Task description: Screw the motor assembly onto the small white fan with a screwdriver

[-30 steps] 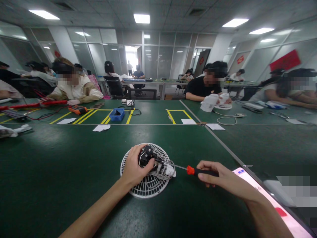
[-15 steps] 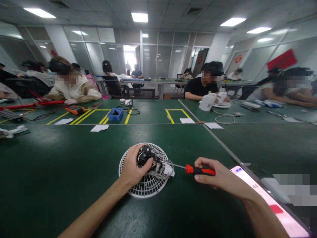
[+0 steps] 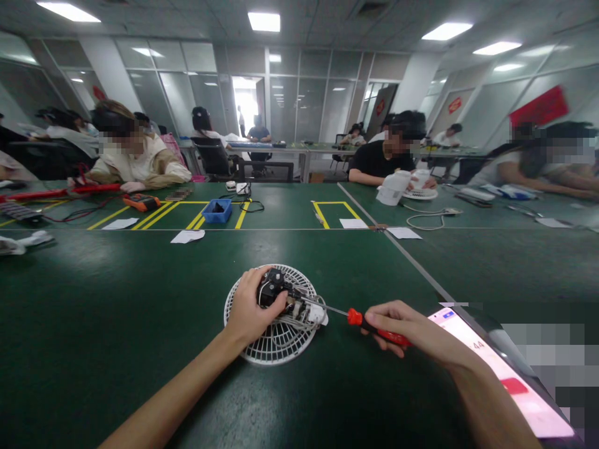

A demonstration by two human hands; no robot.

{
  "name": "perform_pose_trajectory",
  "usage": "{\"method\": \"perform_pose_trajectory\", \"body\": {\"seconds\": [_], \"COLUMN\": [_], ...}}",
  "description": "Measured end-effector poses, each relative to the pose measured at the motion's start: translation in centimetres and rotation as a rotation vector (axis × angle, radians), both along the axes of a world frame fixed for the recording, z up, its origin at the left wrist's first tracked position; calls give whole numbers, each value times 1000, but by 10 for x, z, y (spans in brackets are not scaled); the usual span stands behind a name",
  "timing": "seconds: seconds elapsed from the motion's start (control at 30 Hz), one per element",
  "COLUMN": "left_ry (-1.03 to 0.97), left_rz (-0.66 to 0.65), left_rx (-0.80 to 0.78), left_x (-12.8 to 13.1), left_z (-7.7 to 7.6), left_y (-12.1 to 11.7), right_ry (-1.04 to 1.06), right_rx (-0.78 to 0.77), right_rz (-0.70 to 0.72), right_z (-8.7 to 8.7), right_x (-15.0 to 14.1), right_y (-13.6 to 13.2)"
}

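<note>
A round white fan grille (image 3: 276, 352) lies flat on the green table, with a black fan motor (image 3: 270, 285) on top of it. My left hand (image 3: 253, 305) is closed around the motor, thumb on the near side and fingers over the far side. My right hand (image 3: 395, 324) grips the handle of a red and black screwdriver (image 3: 355, 317). The metal shaft points left into the parts beside the motor; its tip is hard to make out there. A white plastic piece (image 3: 318, 313) and loose pale cables sit at the grille's right side.
A lit phone (image 3: 496, 368) lies right of my right arm. Farther back are a blue bin (image 3: 218, 211), paper slips (image 3: 188, 236) and an orange-black meter (image 3: 141, 202). Across the table, a person in black (image 3: 384, 159) handles white fan parts (image 3: 393, 187); another person (image 3: 135, 149) sits left.
My right hand has turned around the screwdriver handle, its fingers now lower and more of the red grip showing beneath. My left hand stays on the motor. The view has shifted slightly.
</note>
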State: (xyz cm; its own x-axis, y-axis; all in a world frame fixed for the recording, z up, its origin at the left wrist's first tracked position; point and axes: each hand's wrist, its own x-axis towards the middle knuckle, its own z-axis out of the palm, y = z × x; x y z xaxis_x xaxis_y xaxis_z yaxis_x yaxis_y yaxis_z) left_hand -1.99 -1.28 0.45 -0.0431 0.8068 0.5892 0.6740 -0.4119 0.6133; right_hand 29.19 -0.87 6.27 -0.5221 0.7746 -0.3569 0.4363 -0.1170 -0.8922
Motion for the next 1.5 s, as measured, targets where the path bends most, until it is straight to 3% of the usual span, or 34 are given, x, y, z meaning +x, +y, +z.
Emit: {"method": "perform_pose_trajectory", "body": {"seconds": [0.13,0.43,0.77,0.93,1.5], "left_ry": [-5,15,11,-10,-5], "left_rz": [1,-2,4,3,15], "left_rx": [-7,-21,-15,-32,-10], "left_x": [1,0,0,0,1], "left_z": [1,0,1,1,-1], "left_y": [-1,-1,-2,-2,-2], "right_ry": [-3,-43,-24,37,90], "right_rx": [22,238,166,104,144], "right_rz": [-39,-110,-219,-200,-305], "right_z": [-1,9,8,7,4], "right_x": [0,5,4,3,1], "right_y": [0,-1,1,1,0]}}
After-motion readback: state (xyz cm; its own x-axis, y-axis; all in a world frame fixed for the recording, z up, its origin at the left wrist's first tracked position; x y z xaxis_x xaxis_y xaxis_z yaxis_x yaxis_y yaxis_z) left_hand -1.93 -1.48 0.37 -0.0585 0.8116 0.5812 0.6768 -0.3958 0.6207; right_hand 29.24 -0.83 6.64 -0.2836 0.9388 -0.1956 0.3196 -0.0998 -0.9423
